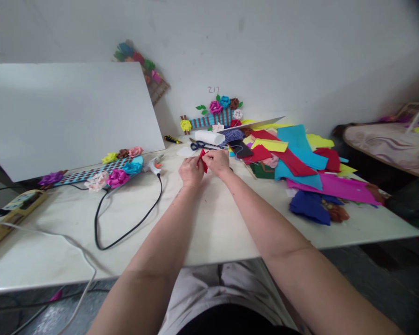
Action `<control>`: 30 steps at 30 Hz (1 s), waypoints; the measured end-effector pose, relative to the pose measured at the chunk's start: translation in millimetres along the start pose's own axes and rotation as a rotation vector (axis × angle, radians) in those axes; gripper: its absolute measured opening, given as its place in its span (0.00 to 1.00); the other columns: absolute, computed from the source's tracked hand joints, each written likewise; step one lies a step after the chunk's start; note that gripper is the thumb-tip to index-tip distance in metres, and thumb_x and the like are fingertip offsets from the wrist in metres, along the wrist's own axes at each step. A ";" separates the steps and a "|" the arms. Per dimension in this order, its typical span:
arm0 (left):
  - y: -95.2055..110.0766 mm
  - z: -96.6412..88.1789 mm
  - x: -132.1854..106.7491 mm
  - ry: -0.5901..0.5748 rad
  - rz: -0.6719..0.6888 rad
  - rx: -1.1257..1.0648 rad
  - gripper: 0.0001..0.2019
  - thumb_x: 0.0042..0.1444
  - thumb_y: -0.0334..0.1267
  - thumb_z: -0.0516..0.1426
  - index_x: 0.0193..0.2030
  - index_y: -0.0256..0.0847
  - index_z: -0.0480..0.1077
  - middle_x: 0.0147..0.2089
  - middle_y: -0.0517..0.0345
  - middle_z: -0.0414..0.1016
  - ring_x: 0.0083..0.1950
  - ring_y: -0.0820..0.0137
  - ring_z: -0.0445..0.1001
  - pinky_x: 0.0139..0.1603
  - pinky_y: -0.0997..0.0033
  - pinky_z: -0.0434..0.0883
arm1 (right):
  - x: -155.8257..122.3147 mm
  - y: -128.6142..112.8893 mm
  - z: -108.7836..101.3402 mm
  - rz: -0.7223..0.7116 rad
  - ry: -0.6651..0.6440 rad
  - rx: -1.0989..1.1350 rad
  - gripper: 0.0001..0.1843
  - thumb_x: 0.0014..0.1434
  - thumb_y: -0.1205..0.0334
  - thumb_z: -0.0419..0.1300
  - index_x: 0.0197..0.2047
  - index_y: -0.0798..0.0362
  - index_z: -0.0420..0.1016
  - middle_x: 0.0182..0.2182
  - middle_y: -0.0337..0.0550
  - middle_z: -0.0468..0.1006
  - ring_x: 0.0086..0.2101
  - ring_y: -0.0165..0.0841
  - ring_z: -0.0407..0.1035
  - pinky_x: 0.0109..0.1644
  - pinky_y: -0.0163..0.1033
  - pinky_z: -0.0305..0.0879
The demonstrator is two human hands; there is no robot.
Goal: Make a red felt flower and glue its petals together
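Pinching a small red piece (205, 166) b/w two hands, the person across from me works just above the worktop (223, 223), arms stretched well fwd. L hand (191, 171) has its fingers curled in on one side of it; R hand (216, 161) nips the other side, thumb & forefinger nearly closed, prob. so each steadies the thin stuff against the other's pull. Exact fold? Can't tell, fingers cover most of it. Scissors (196, 145) lie just behind the hands, w/ a white roll (209, 137) next to them, prob. for a quick reach. Glue gun (153, 166) sits off to the L, black cord (97, 228) looped on the bare surface, seemingly to give slack & keep clear of the arms. Coloured sheets (300, 149) are heaped on the R, approx. within reach, no real order. One flowered piece (212, 122) stands by the wall, maybe out of the way; another flowered piece (118, 178) lies L, nr. the glue gun.
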State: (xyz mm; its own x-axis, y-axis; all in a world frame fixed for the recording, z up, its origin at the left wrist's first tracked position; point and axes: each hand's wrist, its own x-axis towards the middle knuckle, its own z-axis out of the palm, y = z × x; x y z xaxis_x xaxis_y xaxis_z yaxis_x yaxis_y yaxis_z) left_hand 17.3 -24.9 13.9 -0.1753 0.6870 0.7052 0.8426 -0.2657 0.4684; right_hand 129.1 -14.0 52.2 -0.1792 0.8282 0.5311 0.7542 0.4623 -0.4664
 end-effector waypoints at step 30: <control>0.1 1.2 -1.8 0.011 0.122 -0.035 0.12 0.57 0.33 0.53 0.39 0.42 0.78 0.42 0.48 0.80 0.44 0.64 0.74 0.47 0.66 0.68 | 7.6 13.1 6.2 0.238 -0.034 0.202 0.15 0.51 0.56 0.55 0.20 0.52 0.76 0.18 0.36 0.73 0.28 0.31 0.68 0.35 0.34 0.59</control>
State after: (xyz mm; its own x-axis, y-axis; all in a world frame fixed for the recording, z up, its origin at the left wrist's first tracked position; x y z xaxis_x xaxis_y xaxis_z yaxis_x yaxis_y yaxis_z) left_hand 18.3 -25.3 12.0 -0.0784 0.6411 0.7634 0.8399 -0.3700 0.3970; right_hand 133.7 0.3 45.7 -0.0360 0.9293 0.3675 0.6370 0.3047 -0.7081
